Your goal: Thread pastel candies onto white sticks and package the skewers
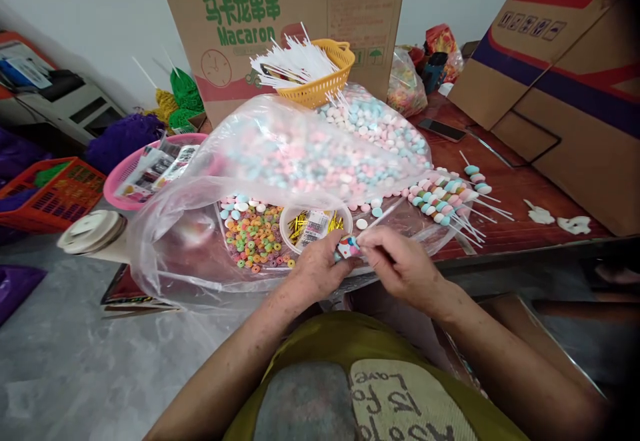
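Red tabletop, candy skewer gripped in left hand, right hand pinching at one end

- The left forearm, bare, slants up and inward from the lower left.
- The right forearm, bare too, slants up and inward from the lower right, so the two arms converge in front of the body.
- Both wrists run nearly straight on from the forearms.
- The left hand is closed in a grip, its back turned upward and outward, its thumb reaching toward the other hand.
- The right hand pinches with thumb and forefinger, the tips pointing at the left hand; its remaining fingers are curled in.
- The fingertips of both hands are just beside each other.
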Demonstrator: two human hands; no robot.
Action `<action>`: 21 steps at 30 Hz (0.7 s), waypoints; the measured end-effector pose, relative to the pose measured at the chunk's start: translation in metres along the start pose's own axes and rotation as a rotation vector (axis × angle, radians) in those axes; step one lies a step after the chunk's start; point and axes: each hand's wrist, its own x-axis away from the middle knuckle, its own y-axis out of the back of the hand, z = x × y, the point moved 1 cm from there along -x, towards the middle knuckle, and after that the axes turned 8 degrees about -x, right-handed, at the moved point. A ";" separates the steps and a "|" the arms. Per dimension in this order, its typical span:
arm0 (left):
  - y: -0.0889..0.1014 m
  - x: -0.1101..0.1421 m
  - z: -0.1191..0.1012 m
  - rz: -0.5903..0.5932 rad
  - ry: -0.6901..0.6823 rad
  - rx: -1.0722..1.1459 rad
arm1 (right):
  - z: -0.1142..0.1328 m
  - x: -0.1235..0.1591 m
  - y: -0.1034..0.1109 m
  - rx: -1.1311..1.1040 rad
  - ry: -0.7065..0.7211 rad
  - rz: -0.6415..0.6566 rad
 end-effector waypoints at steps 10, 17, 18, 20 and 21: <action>0.025 -0.009 -0.017 0.097 -0.177 -0.619 | -0.005 -0.010 0.030 0.358 0.104 0.235; 0.009 -0.021 -0.033 0.278 -0.111 -0.722 | 0.000 -0.005 0.004 0.358 -0.064 0.451; 0.009 -0.022 -0.033 0.259 -0.101 -0.654 | -0.002 -0.005 0.004 0.329 -0.107 0.428; 0.014 -0.021 -0.032 0.148 -0.159 -0.502 | -0.010 -0.004 0.009 0.241 -0.194 0.318; 0.019 -0.020 -0.031 0.036 -0.203 -0.447 | -0.014 -0.002 0.012 0.196 -0.231 0.239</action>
